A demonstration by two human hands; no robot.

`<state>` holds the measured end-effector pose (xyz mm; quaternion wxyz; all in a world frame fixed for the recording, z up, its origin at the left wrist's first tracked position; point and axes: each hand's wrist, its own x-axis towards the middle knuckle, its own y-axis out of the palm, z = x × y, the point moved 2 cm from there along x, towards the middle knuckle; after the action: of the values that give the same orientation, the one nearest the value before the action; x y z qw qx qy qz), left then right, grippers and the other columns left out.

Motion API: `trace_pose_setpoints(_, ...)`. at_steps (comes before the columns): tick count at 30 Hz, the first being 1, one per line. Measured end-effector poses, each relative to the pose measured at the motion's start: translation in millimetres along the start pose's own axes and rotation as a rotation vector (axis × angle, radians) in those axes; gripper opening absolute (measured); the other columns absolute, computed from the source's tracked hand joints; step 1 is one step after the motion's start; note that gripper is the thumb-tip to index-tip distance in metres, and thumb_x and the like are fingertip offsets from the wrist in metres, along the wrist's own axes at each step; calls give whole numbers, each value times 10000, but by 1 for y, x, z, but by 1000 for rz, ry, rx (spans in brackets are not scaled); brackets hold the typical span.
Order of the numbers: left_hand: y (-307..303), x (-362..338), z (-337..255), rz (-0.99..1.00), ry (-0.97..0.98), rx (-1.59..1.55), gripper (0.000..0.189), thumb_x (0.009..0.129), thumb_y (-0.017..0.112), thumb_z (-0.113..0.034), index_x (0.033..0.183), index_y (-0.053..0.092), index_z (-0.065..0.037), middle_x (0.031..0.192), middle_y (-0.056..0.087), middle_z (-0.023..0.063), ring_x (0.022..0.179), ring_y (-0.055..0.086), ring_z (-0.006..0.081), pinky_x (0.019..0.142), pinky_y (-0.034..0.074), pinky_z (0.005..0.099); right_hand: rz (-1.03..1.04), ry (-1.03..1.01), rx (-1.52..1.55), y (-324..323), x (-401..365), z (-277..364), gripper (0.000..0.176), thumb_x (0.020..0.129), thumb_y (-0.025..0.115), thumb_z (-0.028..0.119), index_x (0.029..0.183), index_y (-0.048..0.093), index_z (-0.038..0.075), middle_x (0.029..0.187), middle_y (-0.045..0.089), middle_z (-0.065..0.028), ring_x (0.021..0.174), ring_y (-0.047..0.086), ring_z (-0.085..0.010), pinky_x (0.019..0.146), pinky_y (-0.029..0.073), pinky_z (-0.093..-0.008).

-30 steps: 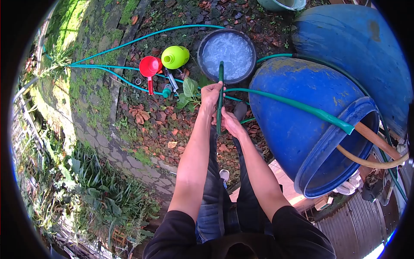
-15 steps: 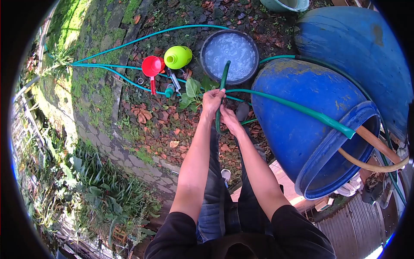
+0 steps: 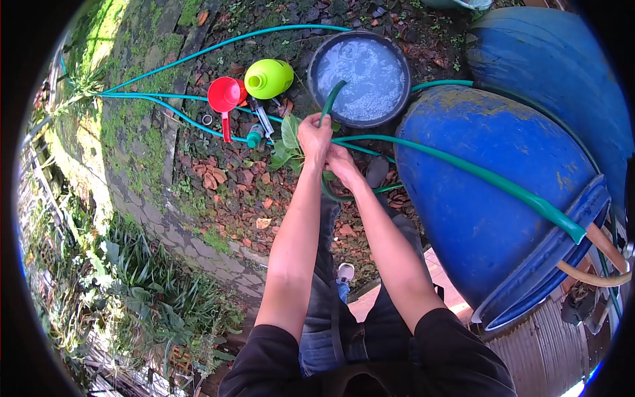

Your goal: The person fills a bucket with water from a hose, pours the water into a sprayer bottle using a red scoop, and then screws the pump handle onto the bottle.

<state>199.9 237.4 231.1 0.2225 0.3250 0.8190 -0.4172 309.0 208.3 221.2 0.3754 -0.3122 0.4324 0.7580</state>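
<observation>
My left hand (image 3: 315, 137) is closed round a green garden hose (image 3: 333, 98). The far end of that hose tilts over the near rim of a dark round bucket (image 3: 405, 83), which holds bubbly, frothy water (image 3: 360, 66). Just behind and below, my right hand (image 3: 341, 162) is closed on the same hose, its fingers partly hidden by the left hand. Under my hands the hose bends in a loop. A leafy plant (image 3: 289, 137) touches the area left of my left hand.
Left of the bucket lie a red dipper (image 3: 225, 94), a yellow-green bottle (image 3: 271, 78) and a teal cap-like piece (image 3: 254, 137). A large blue barrel (image 3: 503, 192) lies tilted at right, another blue barrel (image 3: 549, 79) behind it. Thin teal hoses (image 3: 218, 61) cross the rubble ground.
My hands and the hose have shifted slightly left relative to the bucket, and the hose end leans nearer its near side. The whole view has shifted a little. Both hands keep hold.
</observation>
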Motion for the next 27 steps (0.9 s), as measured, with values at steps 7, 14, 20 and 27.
trace_pose_setpoints(7,-28,-2,1,-16,149,152,379,890,697,-208,1211,672,-8,1067,737,203,1010,708,356,909,529,423,48,7,-36,19,1,-7,309,1051,549,222,1313,578,60,1237,651,-38,1112,621,-130,941,507,-319)
trace_pose_setpoints(14,-33,5,22,120,182,181,548,894,709,-191,1386,558,0,1260,662,254,1180,651,347,1010,497,409,-15,-4,-25,27,-14,11,451,1045,563,299,1453,488,119,1366,599,-34,1290,522,-166,1072,400,-443)
trace_pose_setpoints(20,-26,8,34,180,233,64,553,923,698,-166,1401,523,49,1348,608,267,1203,641,338,1019,500,404,-138,-2,49,18,-15,17,421,1055,542,256,1442,514,93,1393,593,-72,1285,528,-189,1040,414,-391)
trace_pose_setpoints(27,-53,-37,27,253,220,-19,488,949,681,-151,1362,543,70,1314,639,228,1157,663,267,976,521,360,-189,-67,63,23,-72,18,451,1056,538,332,1428,515,78,1402,584,-102,1360,506,-261,1093,401,-463)
